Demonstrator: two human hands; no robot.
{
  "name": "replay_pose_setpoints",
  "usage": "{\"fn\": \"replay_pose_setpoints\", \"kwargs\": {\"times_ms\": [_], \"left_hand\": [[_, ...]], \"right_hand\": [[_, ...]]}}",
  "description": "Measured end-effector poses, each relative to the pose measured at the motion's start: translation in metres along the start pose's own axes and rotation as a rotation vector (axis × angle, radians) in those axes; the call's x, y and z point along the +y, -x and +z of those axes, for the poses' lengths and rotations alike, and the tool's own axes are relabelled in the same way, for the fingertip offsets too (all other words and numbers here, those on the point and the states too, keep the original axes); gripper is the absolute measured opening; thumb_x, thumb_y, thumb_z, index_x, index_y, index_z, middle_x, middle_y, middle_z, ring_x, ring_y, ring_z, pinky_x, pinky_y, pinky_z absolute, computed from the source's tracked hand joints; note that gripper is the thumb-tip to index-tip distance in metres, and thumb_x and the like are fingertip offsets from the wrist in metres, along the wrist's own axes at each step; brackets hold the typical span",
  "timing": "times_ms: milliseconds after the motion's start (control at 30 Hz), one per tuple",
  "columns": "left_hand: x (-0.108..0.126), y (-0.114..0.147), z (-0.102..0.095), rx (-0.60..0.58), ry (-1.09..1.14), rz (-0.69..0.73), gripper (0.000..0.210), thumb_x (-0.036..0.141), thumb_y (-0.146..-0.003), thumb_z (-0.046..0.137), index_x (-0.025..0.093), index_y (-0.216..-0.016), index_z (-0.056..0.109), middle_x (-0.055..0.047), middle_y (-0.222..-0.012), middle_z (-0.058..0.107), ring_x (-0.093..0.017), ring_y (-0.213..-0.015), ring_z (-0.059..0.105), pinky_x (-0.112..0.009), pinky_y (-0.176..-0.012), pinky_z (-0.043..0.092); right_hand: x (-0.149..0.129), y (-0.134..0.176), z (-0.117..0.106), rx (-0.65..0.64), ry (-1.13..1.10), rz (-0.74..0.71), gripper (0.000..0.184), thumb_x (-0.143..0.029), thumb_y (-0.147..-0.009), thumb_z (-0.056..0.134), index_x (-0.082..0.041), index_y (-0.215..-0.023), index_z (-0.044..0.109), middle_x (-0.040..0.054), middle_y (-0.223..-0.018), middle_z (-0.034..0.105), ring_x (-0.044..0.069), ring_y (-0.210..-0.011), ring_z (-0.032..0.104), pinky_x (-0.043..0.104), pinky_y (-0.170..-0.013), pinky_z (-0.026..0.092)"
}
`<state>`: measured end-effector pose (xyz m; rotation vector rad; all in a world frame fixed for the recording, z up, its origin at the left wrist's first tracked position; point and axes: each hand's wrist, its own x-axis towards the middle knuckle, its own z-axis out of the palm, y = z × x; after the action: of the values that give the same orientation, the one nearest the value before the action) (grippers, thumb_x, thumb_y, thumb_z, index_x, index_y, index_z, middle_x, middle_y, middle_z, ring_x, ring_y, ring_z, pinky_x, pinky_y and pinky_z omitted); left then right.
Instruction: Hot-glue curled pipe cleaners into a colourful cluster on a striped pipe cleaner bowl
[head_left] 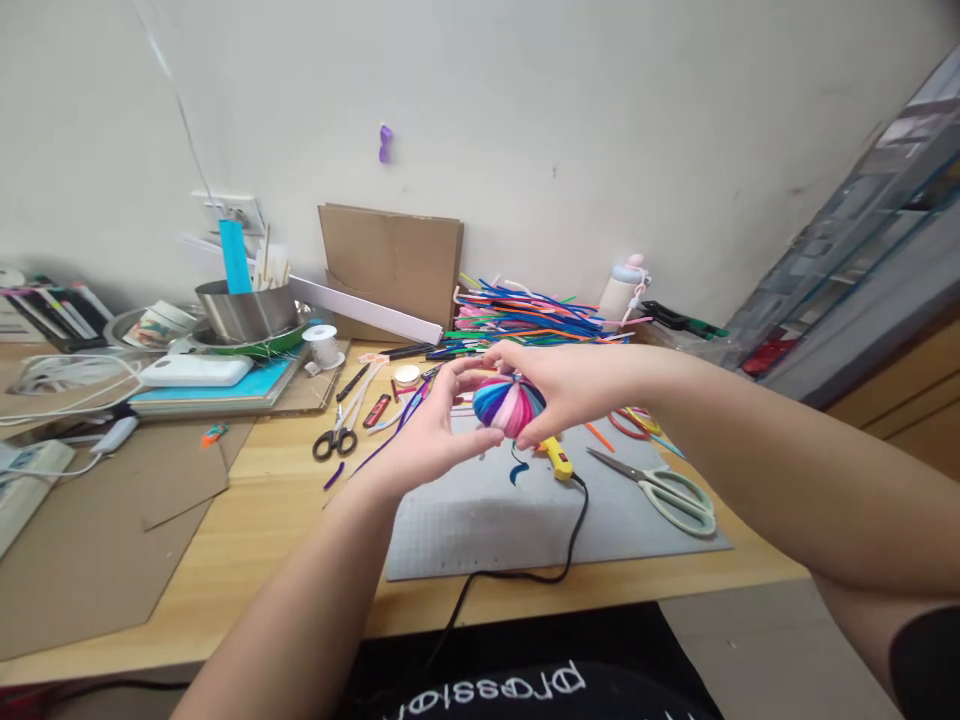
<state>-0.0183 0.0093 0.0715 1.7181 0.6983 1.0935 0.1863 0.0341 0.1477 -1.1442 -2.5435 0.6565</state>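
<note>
A round ball of pink, blue, purple and white strips [510, 405] is held up between both hands, above the grey cutting mat [457, 530]. My left hand [435, 430] grips its left side, thumb below and fingers above. From the right, my right hand [544, 385] is closed around it, with fingers over the top and thumb at the lower edge. A small dark blue curl [517, 472] shows just beneath the ball. Behind the hands, on the mat, lies a yellow-handled corded tool [559, 460]; its front end is hidden.
Large pale-green scissors [679, 500] lie right on the mat, black-handled scissors [334, 442] to the left. Colourful pipe cleaners [525, 315] are heaped by the wall near a bottle [622, 290]. A metal pot [247, 310] and a white thread spool [322, 347] stand at left.
</note>
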Motion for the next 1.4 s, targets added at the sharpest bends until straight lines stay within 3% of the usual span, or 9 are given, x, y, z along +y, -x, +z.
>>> {"fn": "replay_pose_setpoints", "kwargs": {"times_ms": [133,200,433,667,833,967,1033,1133,1400], "left_hand": [[0.013,-0.019,-0.014,-0.105,0.012,-0.082,0.086,0.019,-0.066,0.079,0.022,-0.14,0.034,-0.015,-0.131,0.054,-0.028,-0.123,0.051,-0.039,-0.096,0.044],[0.018,-0.029,-0.02,-0.18,-0.007,-0.129,0.087,0.02,-0.067,0.078,0.022,-0.142,0.033,-0.016,-0.131,0.055,-0.03,-0.121,0.052,-0.041,-0.096,0.045],[0.047,-0.055,-0.021,-0.279,0.017,-0.095,0.069,0.022,-0.067,0.079,0.017,-0.131,0.053,-0.014,-0.133,0.057,-0.032,-0.121,0.053,-0.041,-0.096,0.045],[0.061,-0.067,-0.014,-0.281,0.013,-0.031,0.062,0.031,-0.069,0.079,0.016,-0.125,0.055,-0.013,-0.121,0.064,-0.027,-0.107,0.061,-0.038,-0.09,0.047],[0.061,-0.067,-0.007,-0.294,0.008,-0.022,0.068,0.029,-0.068,0.08,0.019,-0.13,0.052,-0.013,-0.126,0.061,-0.03,-0.112,0.058,-0.041,-0.092,0.046],[0.05,-0.067,-0.011,-0.26,0.075,0.052,0.078,0.023,-0.064,0.082,0.025,-0.134,0.049,-0.01,-0.137,0.053,-0.032,-0.121,0.052,-0.039,-0.097,0.045],[0.044,-0.068,-0.016,-0.246,0.099,0.066,0.087,0.021,-0.061,0.084,0.028,-0.138,0.044,-0.009,-0.142,0.049,-0.032,-0.127,0.047,-0.038,-0.1,0.043],[0.038,-0.072,-0.024,-0.232,0.131,0.051,0.093,0.025,-0.06,0.085,0.029,-0.141,0.04,-0.009,-0.144,0.047,-0.034,-0.131,0.042,-0.039,-0.102,0.041],[0.036,-0.077,-0.034,-0.289,0.184,0.022,0.099,0.03,-0.054,0.088,0.033,-0.141,0.041,-0.008,-0.144,0.047,-0.035,-0.131,0.043,-0.042,-0.105,0.038]], "right_hand": [[-0.006,-0.007,-0.015,-0.065,0.081,0.014,0.093,-0.045,-0.049,0.085,-0.033,-0.133,0.046,-0.0009,-0.089,0.072,0.02,-0.063,0.066,0.026,-0.05,0.043],[-0.008,-0.008,-0.022,-0.04,0.079,-0.012,0.095,-0.044,-0.046,0.086,-0.033,-0.132,0.048,0.0005,-0.096,0.071,0.021,-0.069,0.066,0.028,-0.055,0.045],[-0.009,0.001,-0.045,0.072,0.054,-0.108,0.084,-0.038,-0.051,0.085,-0.03,-0.125,0.046,0.0048,-0.119,0.058,0.022,-0.085,0.063,0.032,-0.07,0.051],[0.01,0.019,-0.049,0.161,-0.205,-0.248,0.074,-0.03,-0.068,0.078,-0.033,-0.124,0.029,0.0058,-0.124,0.038,0.014,-0.079,0.063,0.03,-0.065,0.055],[0.03,0.026,-0.034,0.278,-0.4,-0.365,0.075,-0.04,-0.066,0.081,-0.034,-0.123,0.032,0.0029,-0.118,0.038,0.015,-0.088,0.062,0.031,-0.073,0.055],[0.052,0.037,-0.016,0.517,-0.615,-0.397,0.053,-0.053,-0.081,0.063,-0.034,-0.123,0.039,0.002,-0.115,0.044,0.017,-0.095,0.064,0.036,-0.087,0.051],[0.063,0.045,-0.002,0.636,-0.718,-0.344,0.045,-0.054,-0.083,0.06,-0.032,-0.119,0.045,0.0008,-0.11,0.049,0.016,-0.092,0.065,0.036,-0.091,0.049],[0.078,0.056,0.023,0.744,-0.925,-0.191,0.046,-0.056,-0.078,0.066,-0.029,-0.112,0.051,0.0002,-0.103,0.055,0.016,-0.083,0.066,0.032,-0.08,0.051],[0.089,0.059,0.072,0.883,-1.121,-0.088,0.032,-0.044,-0.084,0.061,-0.029,-0.109,0.048,-0.0028,-0.095,0.059,0.012,-0.073,0.065,0.028,-0.071,0.051]]}}
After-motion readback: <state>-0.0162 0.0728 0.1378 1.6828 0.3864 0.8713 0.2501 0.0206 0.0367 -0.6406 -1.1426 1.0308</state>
